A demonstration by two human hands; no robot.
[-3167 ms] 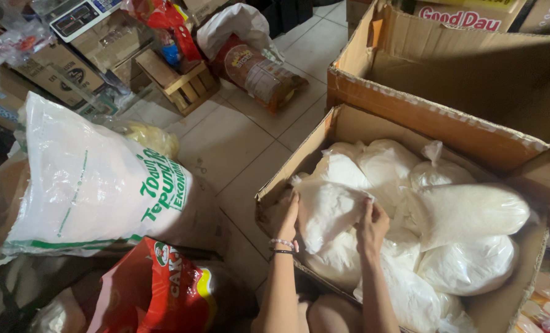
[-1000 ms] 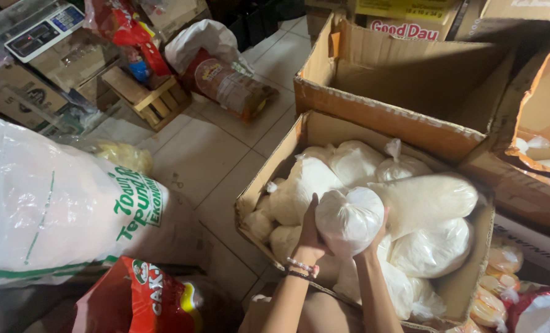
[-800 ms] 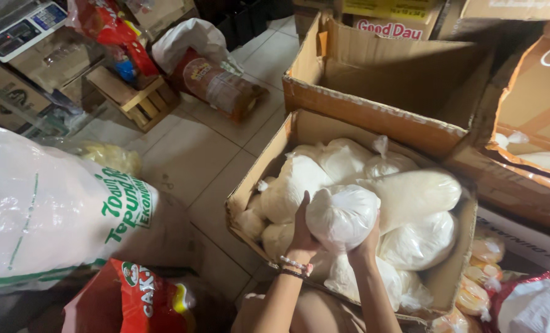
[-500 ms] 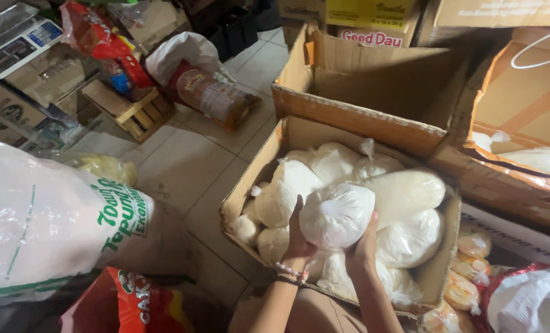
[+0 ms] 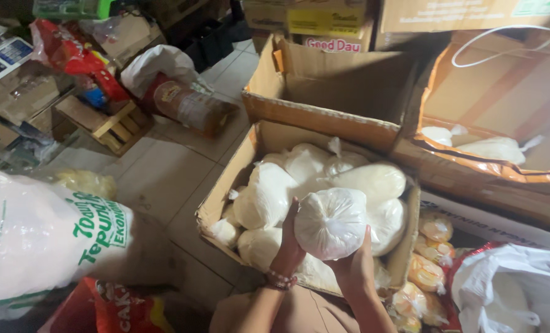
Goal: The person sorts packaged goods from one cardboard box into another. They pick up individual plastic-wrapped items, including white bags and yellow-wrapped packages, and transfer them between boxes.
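Observation:
A clear plastic bag of white powder (image 5: 331, 223) is held up between both hands, just above an open cardboard box (image 5: 220, 203). My left hand (image 5: 289, 246), with a bead bracelet at the wrist, cups its left side. My right hand (image 5: 356, 266) supports it from below and to the right. The box beneath is filled with several similar tied bags of white powder (image 5: 268, 194).
A big white sack with green print (image 5: 37, 237) lies at the left over a red snack bag (image 5: 111, 308). A second open box (image 5: 472, 145) with white bags stands at the right. Yellow packets (image 5: 429, 246), a wooden crate (image 5: 111, 126) and stacked cartons (image 5: 327, 24) surround the tiled floor (image 5: 157, 179).
Both hands went from resting on the bags in the box to lifting one bag out and holding it up. The camera has also shifted slightly to the left.

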